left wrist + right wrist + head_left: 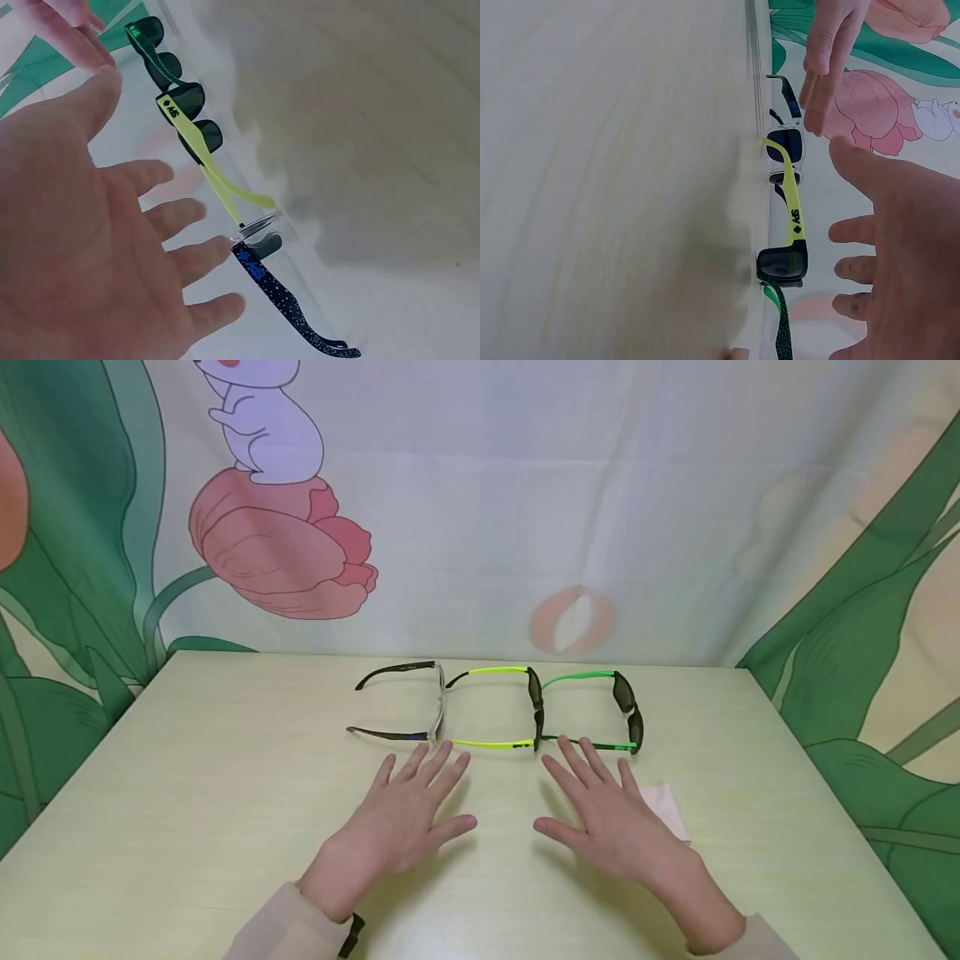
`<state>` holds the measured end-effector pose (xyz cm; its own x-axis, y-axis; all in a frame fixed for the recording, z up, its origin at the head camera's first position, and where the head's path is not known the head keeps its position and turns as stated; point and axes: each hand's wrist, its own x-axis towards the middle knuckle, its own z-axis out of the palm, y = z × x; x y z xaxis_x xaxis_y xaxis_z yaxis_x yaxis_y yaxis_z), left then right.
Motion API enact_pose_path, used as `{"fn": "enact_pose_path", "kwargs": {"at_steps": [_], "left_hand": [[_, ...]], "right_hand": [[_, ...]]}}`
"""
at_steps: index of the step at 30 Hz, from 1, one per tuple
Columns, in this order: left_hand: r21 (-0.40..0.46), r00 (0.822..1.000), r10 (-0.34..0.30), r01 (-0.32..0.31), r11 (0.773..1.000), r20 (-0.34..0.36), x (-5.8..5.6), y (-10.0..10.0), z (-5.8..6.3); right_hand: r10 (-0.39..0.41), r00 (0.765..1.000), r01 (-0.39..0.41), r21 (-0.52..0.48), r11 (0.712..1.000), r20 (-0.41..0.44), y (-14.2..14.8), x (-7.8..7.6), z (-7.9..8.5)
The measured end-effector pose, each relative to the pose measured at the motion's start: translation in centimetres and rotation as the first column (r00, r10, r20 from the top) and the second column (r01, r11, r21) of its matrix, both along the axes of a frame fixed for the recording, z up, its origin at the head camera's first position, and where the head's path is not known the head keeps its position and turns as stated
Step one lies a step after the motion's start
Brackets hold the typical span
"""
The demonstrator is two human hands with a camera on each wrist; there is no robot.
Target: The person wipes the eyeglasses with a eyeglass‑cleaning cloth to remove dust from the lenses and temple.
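Note:
Three pairs of sunglasses stand in a row on the table with temples unfolded. On the left is the clear-framed pair (439,702) with dark speckled temples, in the middle the yellow-templed pair (536,697), on the right the green-templed pair (624,693). My left hand (401,818) hovers palm down with fingers spread, its fingertips overlapping the near temples of the clear and yellow pairs in the head view. Likewise spread, my right hand (611,818) hovers in front of the green pair. Neither hand holds anything.
A pale pink cloth (666,810) lies on the table partly behind my right hand. The light wooden table (187,760) ends at the back against a printed curtain (480,527) with flowers and leaves. A dark band (351,935) shows at my left sleeve.

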<state>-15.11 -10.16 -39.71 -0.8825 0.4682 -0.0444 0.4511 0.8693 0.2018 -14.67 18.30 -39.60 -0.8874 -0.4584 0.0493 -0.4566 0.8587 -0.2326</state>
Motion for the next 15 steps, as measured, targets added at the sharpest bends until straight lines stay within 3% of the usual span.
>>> {"fn": "enact_pose_path", "kwargs": {"at_steps": [6,15], "left_hand": [[-0.002,0.999,-0.009,0.009,1.000,0.031,-0.11,-0.06,0.19],[0.009,0.999,-0.045,0.045,0.999,-0.017,-0.24,-0.04,0.22]], "right_hand": [[-0.006,1.000,0.005,-0.017,1.000,-0.006,0.06,-0.15,0.25],[0.004,1.000,-0.005,-0.024,1.000,-0.025,0.35,-0.08,0.17]]}}
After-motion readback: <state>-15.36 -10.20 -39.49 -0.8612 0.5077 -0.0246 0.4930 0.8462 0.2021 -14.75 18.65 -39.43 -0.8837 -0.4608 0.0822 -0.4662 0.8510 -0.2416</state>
